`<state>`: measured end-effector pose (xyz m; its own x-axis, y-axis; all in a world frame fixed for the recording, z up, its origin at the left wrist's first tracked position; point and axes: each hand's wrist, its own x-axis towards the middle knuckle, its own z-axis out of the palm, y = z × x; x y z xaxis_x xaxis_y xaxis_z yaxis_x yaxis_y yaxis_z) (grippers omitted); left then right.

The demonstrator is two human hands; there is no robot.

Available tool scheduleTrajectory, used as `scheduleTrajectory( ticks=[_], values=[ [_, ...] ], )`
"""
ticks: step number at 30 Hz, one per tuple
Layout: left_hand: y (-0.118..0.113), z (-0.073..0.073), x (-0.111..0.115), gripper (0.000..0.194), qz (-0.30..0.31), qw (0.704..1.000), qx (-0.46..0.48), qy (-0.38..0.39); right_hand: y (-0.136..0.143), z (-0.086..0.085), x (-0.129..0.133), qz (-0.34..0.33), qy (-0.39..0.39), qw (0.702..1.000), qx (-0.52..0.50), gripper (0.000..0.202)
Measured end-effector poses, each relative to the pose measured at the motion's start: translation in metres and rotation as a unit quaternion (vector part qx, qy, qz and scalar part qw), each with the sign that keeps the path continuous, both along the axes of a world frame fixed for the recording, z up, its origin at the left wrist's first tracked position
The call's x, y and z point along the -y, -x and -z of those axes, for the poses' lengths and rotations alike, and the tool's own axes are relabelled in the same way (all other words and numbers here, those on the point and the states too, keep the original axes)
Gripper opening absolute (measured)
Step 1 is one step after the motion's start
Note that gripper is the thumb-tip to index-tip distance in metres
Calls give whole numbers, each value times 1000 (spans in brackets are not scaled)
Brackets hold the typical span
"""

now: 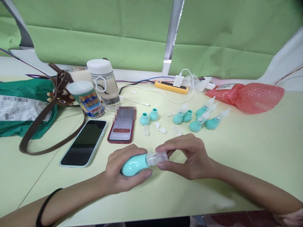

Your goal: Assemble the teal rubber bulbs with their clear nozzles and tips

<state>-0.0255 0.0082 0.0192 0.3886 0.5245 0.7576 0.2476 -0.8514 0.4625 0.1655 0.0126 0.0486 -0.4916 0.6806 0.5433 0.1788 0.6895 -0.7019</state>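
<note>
My left hand (pixel 125 170) is wrapped round a glossy turquoise rubber bulb (pixel 134 165), which lies tilted with its neck to the right. At the neck sits a clear plastic tube (pixel 156 158), pinched at its far end between the thumb and fingers of my right hand (pixel 184 156). Whether the tube is fully seated in the bulb I cannot tell. Beyond the hands stand two open bulbs (pixel 149 117) without tips. Small clear and white plastic parts (pixel 161 128) lie near them. Farther right are several turquoise bulbs (pixel 196 125), most with pale pointed tips fitted.
Two phones lie left of centre, one pale-cased (pixel 84 143) and one red-cased (pixel 120 134). Behind them are a noodle cup (pixel 88 101), a water bottle (pixel 107 85) and a brown strap (pixel 30 138). A yellow power strip (pixel 171 87) and red plastic bag (pixel 255 97) lie at the back.
</note>
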Motion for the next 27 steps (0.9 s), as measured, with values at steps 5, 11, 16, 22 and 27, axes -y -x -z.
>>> scheduleTrajectory(
  ticks=[5, 11, 16, 22, 27],
  values=[
    [-3, 8, -2, 38, -26, 1000, 12, 11, -3, 4, -3, 2, -131, 987, 92, 17],
    [-4, 13, -2, 35, 2, 1000, -11, 12, -10, 0, -8, -79, -84, 982, 150, 14],
    [-2, 15, -2, 32, -6, 999, -50, 3, -7, 2, -5, -65, -11, 989, 130, 11],
    [-1, 12, -4, 29, -23, 996, -81, -31, 0, 7, -4, -22, 231, 970, 70, 17],
    [-2, 11, -3, 32, -6, 993, -107, -40, 6, 3, -4, -19, 468, 884, -7, 26]
  ],
)
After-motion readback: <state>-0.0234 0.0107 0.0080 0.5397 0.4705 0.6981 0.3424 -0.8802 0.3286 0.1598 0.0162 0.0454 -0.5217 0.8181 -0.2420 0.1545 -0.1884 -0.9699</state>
